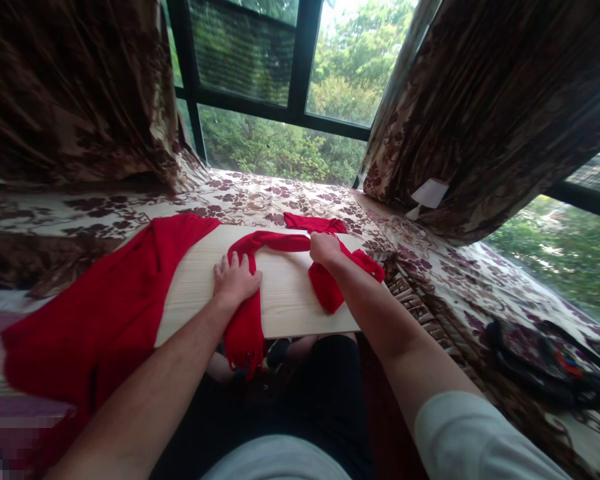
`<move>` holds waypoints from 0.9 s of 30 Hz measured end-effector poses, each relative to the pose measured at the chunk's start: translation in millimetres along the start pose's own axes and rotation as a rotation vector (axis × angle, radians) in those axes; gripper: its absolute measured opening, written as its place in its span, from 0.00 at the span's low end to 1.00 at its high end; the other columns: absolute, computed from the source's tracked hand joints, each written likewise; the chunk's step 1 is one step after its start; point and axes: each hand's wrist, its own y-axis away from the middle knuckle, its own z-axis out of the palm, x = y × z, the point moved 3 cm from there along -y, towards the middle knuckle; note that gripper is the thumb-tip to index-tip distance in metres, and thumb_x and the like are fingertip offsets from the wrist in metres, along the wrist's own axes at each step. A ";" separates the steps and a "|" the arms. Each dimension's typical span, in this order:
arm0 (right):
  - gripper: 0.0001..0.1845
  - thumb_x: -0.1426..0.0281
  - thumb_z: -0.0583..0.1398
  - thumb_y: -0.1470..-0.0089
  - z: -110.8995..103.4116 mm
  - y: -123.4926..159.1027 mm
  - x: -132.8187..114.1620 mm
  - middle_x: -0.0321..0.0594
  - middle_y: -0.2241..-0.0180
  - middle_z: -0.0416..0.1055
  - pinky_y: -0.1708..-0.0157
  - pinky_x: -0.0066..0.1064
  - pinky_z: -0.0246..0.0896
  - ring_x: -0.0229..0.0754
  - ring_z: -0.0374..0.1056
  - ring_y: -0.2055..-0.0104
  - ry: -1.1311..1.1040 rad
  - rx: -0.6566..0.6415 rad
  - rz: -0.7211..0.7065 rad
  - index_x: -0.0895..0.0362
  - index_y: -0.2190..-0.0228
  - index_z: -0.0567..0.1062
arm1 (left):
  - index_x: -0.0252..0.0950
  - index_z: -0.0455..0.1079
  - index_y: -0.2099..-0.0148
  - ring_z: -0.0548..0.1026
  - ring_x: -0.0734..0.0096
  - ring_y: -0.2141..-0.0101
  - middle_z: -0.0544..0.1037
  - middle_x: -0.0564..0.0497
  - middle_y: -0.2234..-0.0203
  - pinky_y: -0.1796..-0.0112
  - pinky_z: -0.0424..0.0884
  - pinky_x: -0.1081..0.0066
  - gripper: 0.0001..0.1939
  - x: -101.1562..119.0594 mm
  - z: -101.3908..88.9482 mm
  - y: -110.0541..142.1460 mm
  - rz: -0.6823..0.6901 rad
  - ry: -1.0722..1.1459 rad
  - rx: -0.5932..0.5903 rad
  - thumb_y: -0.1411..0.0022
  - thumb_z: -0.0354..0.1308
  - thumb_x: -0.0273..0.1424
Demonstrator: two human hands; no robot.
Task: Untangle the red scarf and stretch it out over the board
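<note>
A red fringed scarf (pixel 245 303) lies across a pale wooden board (pixel 285 293), its tasselled end hanging over the near edge. My left hand (pixel 237 277) rests flat on the scarf with its fingers spread, pressing it to the board. Closed in a fist, my right hand (pixel 324 248) grips the scarf farther along, where it is bunched into a narrow strip. From there the red cloth bends down to the right and lies in loose folds near the board's right end. What lies inside my right fist is hidden.
A large red cloth (pixel 110 293) drapes over the board's left end. More red fabric (pixel 314 223) lies at the far edge. Beyond are a flower-patterned cover (pixel 260 193), a small white lamp (pixel 430 193) and windows between curtains. Dark straps (pixel 545 367) lie at right.
</note>
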 end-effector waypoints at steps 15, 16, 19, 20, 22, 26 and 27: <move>0.27 0.60 0.64 0.47 7.4 -7.2 16.6 0.42 0.55 0.77 0.65 0.24 0.62 0.39 0.72 0.60 -0.354 -0.077 -0.137 0.57 0.47 0.73 | 0.30 0.53 0.29 0.47 0.41 0.32 0.51 0.36 0.30 0.36 0.44 0.45 0.40 -0.8 0.9 -1.2 -0.010 0.023 -0.011 0.36 0.44 0.47; 0.31 0.61 0.66 0.50 8.4 -10.3 17.6 0.43 0.54 0.77 0.64 0.24 0.63 0.40 0.72 0.59 -0.331 -0.117 -0.123 0.58 0.46 0.72 | 0.30 0.53 0.29 0.47 0.41 0.32 0.51 0.36 0.30 0.36 0.44 0.45 0.40 -0.8 0.7 -1.1 -0.010 0.025 -0.012 0.36 0.44 0.47; 0.26 0.60 0.69 0.54 8.5 -14.3 16.8 0.43 0.59 0.78 0.66 0.25 0.62 0.42 0.72 0.61 -0.225 -0.295 -0.206 0.59 0.53 0.79 | 0.30 0.54 0.29 0.47 0.40 0.32 0.51 0.35 0.30 0.36 0.44 0.45 0.39 -0.6 -0.4 -0.5 -0.012 0.028 -0.011 0.36 0.45 0.46; 0.22 0.61 0.68 0.53 7.1 -13.8 15.8 0.41 0.61 0.78 0.67 0.24 0.61 0.41 0.72 0.62 -0.214 -0.351 -0.246 0.59 0.57 0.80 | 0.30 0.54 0.29 0.47 0.41 0.32 0.51 0.36 0.30 0.36 0.44 0.45 0.39 -0.4 -0.6 -0.4 -0.013 0.030 -0.012 0.37 0.45 0.46; 0.18 0.62 0.68 0.53 2.3 -11.0 13.5 0.37 0.65 0.78 0.70 0.23 0.59 0.39 0.71 0.65 -0.217 -0.436 -0.305 0.58 0.61 0.81 | 0.30 0.54 0.29 0.47 0.41 0.32 0.51 0.36 0.30 0.36 0.44 0.46 0.39 -0.3 -0.6 -0.5 -0.014 0.036 -0.017 0.37 0.45 0.46; 0.24 0.65 0.71 0.57 -7.7 -4.5 8.7 0.38 0.61 0.79 0.72 0.22 0.58 0.39 0.71 0.64 -0.164 -0.514 -0.353 0.58 0.56 0.79 | 0.31 0.55 0.29 0.47 0.40 0.32 0.51 0.35 0.30 0.36 0.44 0.45 0.39 -0.5 0.2 -1.1 -0.013 0.034 -0.008 0.37 0.45 0.46; 0.28 0.65 0.71 0.58 -8.7 -3.5 7.6 0.40 0.58 0.78 0.72 0.23 0.59 0.40 0.72 0.63 -0.150 -0.522 -0.349 0.57 0.53 0.78 | 0.31 0.55 0.29 0.47 0.40 0.32 0.51 0.35 0.30 0.36 0.44 0.45 0.39 -0.5 0.3 -1.2 -0.013 0.031 -0.007 0.37 0.45 0.46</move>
